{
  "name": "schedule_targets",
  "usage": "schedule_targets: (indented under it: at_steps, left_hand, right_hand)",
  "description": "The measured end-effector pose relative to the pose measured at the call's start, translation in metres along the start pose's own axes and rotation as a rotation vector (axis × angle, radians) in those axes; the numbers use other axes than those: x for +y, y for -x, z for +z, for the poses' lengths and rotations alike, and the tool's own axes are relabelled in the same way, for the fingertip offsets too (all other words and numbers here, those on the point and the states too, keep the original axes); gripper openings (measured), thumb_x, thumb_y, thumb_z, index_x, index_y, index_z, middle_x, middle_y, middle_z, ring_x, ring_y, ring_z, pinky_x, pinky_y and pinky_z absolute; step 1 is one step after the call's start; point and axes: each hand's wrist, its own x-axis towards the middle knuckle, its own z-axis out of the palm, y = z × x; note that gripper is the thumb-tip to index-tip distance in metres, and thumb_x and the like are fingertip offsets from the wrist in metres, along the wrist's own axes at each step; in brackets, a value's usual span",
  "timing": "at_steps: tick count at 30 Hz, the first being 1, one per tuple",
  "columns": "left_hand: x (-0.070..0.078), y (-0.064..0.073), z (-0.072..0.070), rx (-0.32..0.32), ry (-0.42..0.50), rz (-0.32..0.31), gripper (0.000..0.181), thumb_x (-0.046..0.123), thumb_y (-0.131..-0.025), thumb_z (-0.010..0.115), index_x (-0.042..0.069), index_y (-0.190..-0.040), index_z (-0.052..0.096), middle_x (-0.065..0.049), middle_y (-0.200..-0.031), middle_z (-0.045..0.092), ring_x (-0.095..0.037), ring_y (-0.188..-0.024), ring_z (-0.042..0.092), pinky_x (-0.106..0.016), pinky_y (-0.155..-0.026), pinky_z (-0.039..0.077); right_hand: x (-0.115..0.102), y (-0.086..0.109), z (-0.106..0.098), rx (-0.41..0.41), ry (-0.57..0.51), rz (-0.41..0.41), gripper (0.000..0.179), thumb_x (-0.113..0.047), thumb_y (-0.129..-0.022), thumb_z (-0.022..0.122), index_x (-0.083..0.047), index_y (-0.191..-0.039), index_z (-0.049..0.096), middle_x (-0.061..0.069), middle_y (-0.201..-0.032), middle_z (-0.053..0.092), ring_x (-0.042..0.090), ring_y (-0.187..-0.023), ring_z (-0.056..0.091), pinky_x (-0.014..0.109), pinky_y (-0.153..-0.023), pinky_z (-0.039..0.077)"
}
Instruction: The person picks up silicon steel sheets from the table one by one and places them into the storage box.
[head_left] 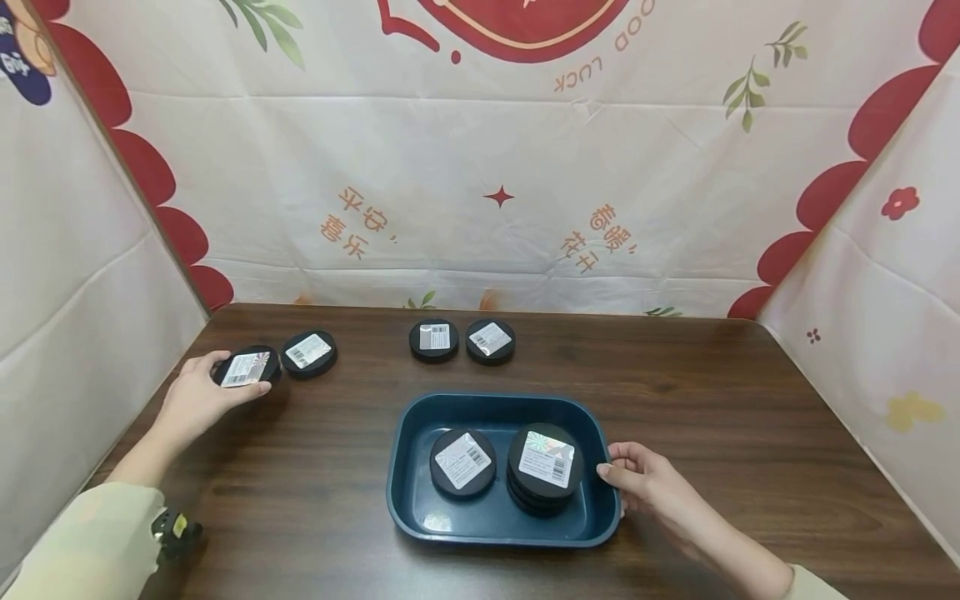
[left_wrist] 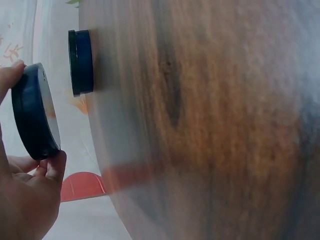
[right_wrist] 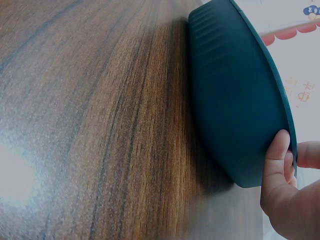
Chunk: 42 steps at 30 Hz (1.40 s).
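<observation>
My left hand (head_left: pixel 197 395) grips a flat round black tin (head_left: pixel 258 367) by its sides, thumb and fingers on opposite edges; its top carries a white barcode label. In the left wrist view this tin (left_wrist: pixel 30 117) appears raised off the table. A second labelled black tin (head_left: pixel 310 355) lies right beside it. My right hand (head_left: pixel 651 486) pinches the right rim of a dark blue tray (head_left: pixel 487 527), thumb over the edge and fingers outside. Inside the tray are a single black tin (head_left: pixel 462 464) on the left and a stack of black tins (head_left: pixel 545 467) on the right.
Two more labelled tins, a left one (head_left: pixel 433 341) and a right one (head_left: pixel 491 342), lie behind the tray near the back edge. The brown wood-grain table (head_left: pixel 720 400) is enclosed by a printed white cloth (head_left: pixel 450 150) at the back and sides.
</observation>
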Motion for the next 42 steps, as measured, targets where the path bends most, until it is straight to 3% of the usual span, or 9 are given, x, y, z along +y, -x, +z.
schedule_targets:
  at_steps: [13,31,42]
  left_hand:
    - [0.021,0.009,0.004,-0.001,-0.017,0.134,0.091,0.052,-0.072,0.074,-0.008,-0.132,0.038,-0.033,-0.125,0.037,-0.044,-0.105,0.043,-0.052,-0.079,0.038]
    - [0.086,0.029,0.007,-0.107,0.028,0.240,0.095,0.053,-0.067,0.078,-0.001,-0.135,0.039,-0.026,-0.131,0.037,-0.040,-0.105,0.047,-0.052,-0.082,0.043]
    - [0.108,0.037,0.013,-0.154,0.067,0.286,0.093,0.052,-0.063,0.080,0.005,-0.134,0.042,-0.023,-0.134,0.037,-0.038,-0.106,0.048,-0.052,-0.083,0.045]
  right_hand:
    - [0.000,0.000,0.001,0.004,-0.002,-0.010,0.046,-0.019,-0.093,0.056,0.011,-0.120,0.034,0.006,-0.087,0.054,0.014,-0.070,0.054,0.029,-0.062,0.050]
    - [0.001,-0.001,0.000,0.007,0.016,-0.002,0.045,-0.018,-0.094,0.054,0.011,-0.121,0.034,0.006,-0.087,0.054,0.015,-0.071,0.054,0.029,-0.062,0.050]
    - [0.001,-0.001,0.001,0.016,0.019,0.012,0.045,-0.018,-0.094,0.054,0.011,-0.122,0.033,0.006,-0.088,0.054,0.015,-0.072,0.054,0.029,-0.063,0.050]
